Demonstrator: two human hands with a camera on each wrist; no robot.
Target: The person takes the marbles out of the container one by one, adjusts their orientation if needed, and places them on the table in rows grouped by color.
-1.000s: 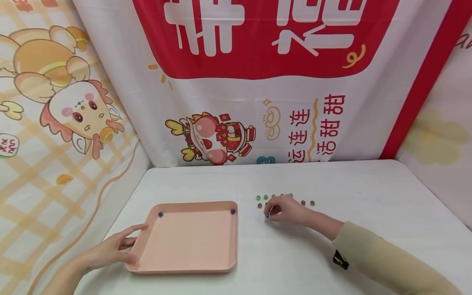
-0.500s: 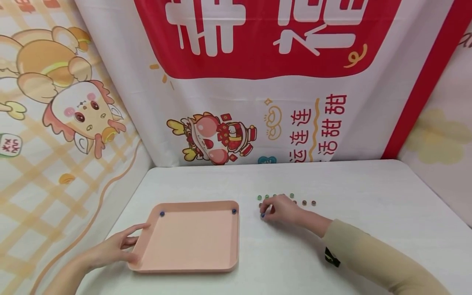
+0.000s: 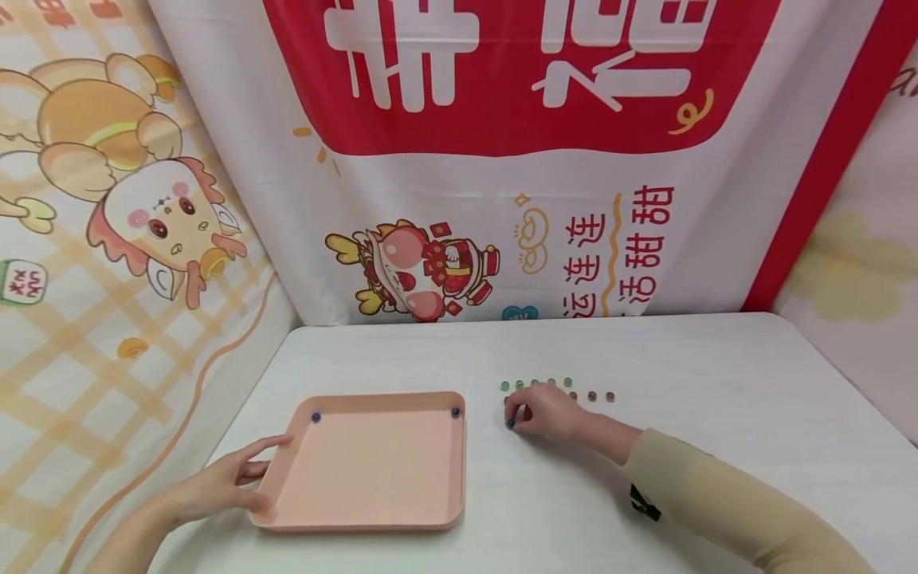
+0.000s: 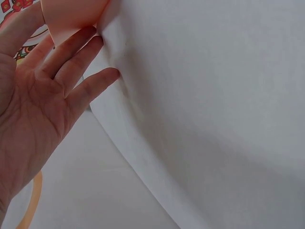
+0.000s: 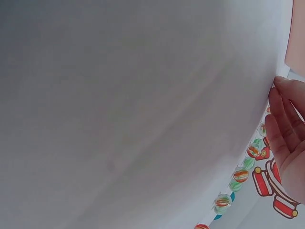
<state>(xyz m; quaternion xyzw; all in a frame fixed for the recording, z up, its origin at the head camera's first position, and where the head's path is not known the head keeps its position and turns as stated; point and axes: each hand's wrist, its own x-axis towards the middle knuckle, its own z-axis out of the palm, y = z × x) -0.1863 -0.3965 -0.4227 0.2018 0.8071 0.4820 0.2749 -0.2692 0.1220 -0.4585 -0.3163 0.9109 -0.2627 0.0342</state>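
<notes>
My left hand (image 3: 218, 484) grips the left wall of a shallow peach tray (image 3: 380, 470), its thumb and index finger lapping over the rim. In the left wrist view the other fingers (image 4: 78, 69) lie outside, close under the tray wall. Two dark blue marbles sit in the tray, a left marble (image 3: 315, 417) and a right marble (image 3: 455, 412) in its far corners. Right of the tray, my right hand (image 3: 548, 410) pinches another dark blue marble (image 3: 511, 423) between thumb and index finger, low over the white table. That marble is hidden in the right wrist view.
Beyond the right hand, green marbles (image 3: 505, 386) form a back row. A front row of brownish-orange marbles (image 3: 610, 396) is partly covered by that hand. A printed cloth wall (image 3: 445, 183) rises behind the table, and another (image 3: 143, 335) borders the left side.
My right hand has shifted a little left with the blue marble, nearer the tray, then has stayed nearly in place. The left hand and the tray have kept their places.
</notes>
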